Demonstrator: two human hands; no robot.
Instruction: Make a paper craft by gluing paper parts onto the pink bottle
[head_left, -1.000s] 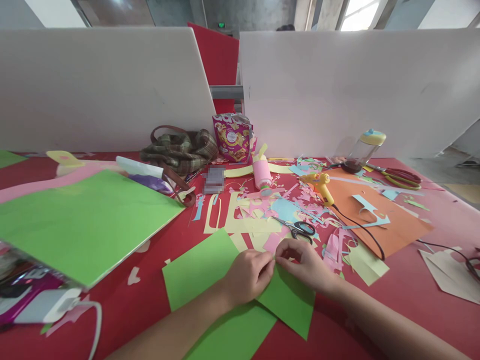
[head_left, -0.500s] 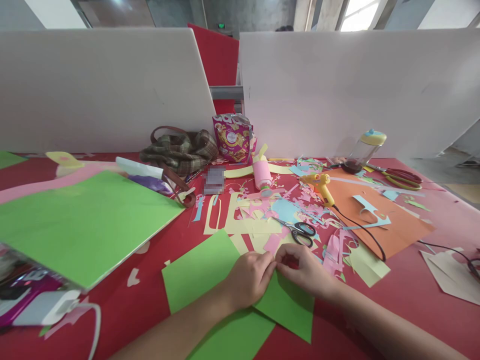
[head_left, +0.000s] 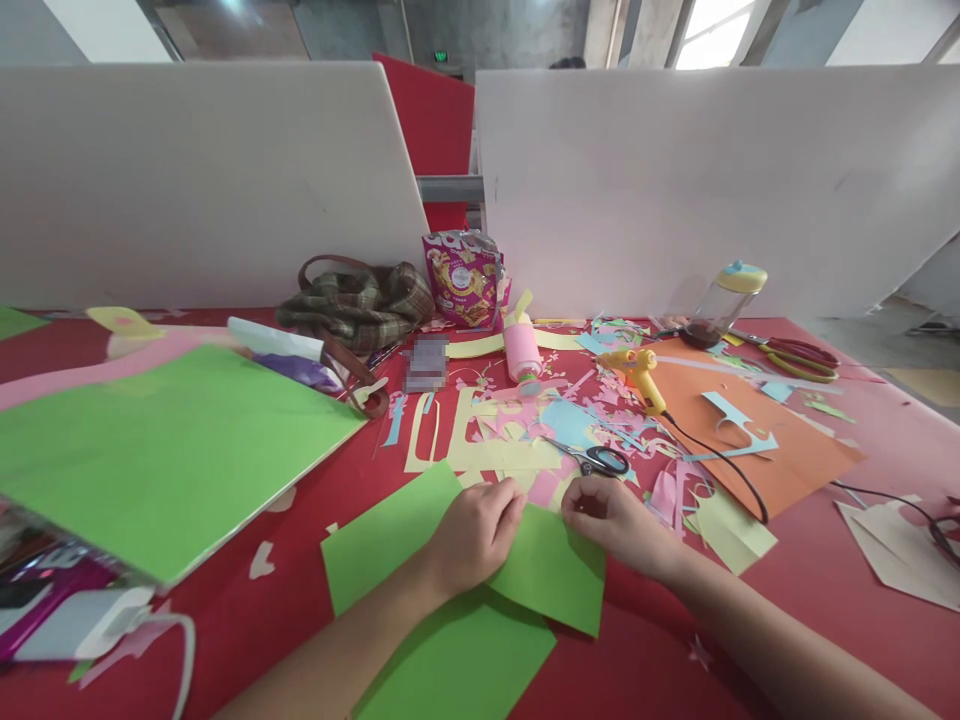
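Note:
My left hand (head_left: 480, 530) is closed on the upper left edge of a small green paper sheet (head_left: 551, 575), with thumb and curled fingers pressed together. At the sheet's upper right corner, my right hand (head_left: 615, 520) pinches with thumb and index finger forming a ring. The held sheet is tilted over the table. Beneath my left hand and forearm lies more green paper (head_left: 390, 525), and another green part (head_left: 465, 655) extends toward me. Just beyond my hands rest black-handled scissors (head_left: 589, 457) among paper scraps.
A yellow glue gun (head_left: 641, 375) and its cord lie on orange paper (head_left: 795, 440) at right. Behind stand a pink bottle (head_left: 521, 345), a snack bag (head_left: 463, 280) and a lidded jar (head_left: 724, 305). A large green sheet (head_left: 180, 450) occupies the left, beside a plaid bag (head_left: 360, 305).
My hands have moved apart along the top edge of the small green sheet, the left going leftward and the right slightly rightward. The sheet's near corner has risen and shifted left.

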